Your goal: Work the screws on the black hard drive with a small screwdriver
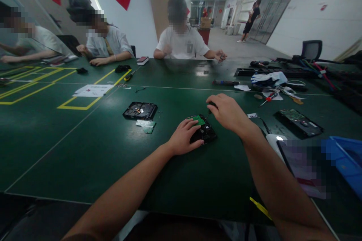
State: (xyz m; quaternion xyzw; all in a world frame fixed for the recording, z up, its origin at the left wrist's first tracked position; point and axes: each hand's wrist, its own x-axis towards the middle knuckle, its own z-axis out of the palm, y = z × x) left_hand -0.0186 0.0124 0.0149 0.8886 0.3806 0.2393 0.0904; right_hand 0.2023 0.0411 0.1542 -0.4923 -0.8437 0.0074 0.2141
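So, drive [204,132]: black, flat on the green table [113,158], just ahead of the person and between both hands. A small green board [198,119] sits on its far-left corner.
Left hand [185,136]: draped over the drive's left side, fingers on top by the green board, thumb at the near edge, clamped on it. Reads as a hold-down so the case can't spin or slide under tool load.
Right hand [226,112]: fist closed round the screwdriver handle, wrist raised above the drive.
Screwdriver [207,115]: thin dark shaft, near upright with a slight lean, tip down on the drive's top face. Upright looks chosen for a straight push; can't see what the tip sits in.
Open case [140,110]: left of the drive, well apart, innards up. Probably parked out of the elbow path.
Loose plates [146,125]: pale green, flat, just in front of the open case. Likely grouped with it so parts stay together.
Second drive [300,122]: right side, board face up, well apart from the hands.
Blue bin [346,158]: near the right edge, partly cut off, contents hidden.
Red-handled tool [268,99]: further back right among bits and a cloth, apart from the work spot.
Other people [181,43]: seated at the far side, hands on their own items, none near this drive.
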